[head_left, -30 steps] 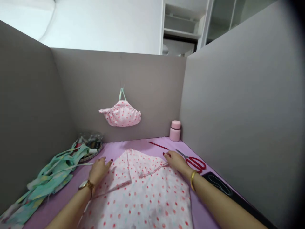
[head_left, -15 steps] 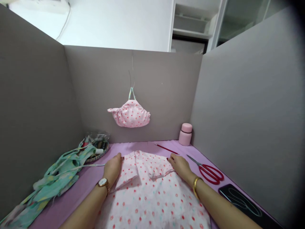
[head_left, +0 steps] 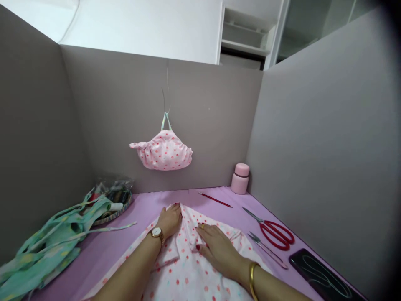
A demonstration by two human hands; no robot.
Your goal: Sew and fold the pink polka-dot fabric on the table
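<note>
A pink cloth with red dots [head_left: 191,274] is spread in front of me, partly folded over near its far edge. My left hand [head_left: 171,219] lies on its far edge, fingers stretched forward and pressed to the fabric. Flat on the folded part to the right rests my right hand [head_left: 217,246], its thumb and fingers apart. Neither hand grips anything. Some of the cloth is hidden under my hands and forearms.
Right side: red-handled scissors [head_left: 274,232], a pink tool with a metal tip [head_left: 269,251], a dark phone [head_left: 322,274]. Behind: a red pencil [head_left: 216,200], a pink flask [head_left: 240,179], a hanging dotted cloth piece [head_left: 166,151]. Left: green fabric [head_left: 56,246], a basket [head_left: 117,216]. Grey panels [head_left: 219,125] enclose the table.
Both hands have moved inward over the cloth, from gripping its two far corners to lying flat on it. The cloth lies rearranged, and the pink tool now shows on the right.
</note>
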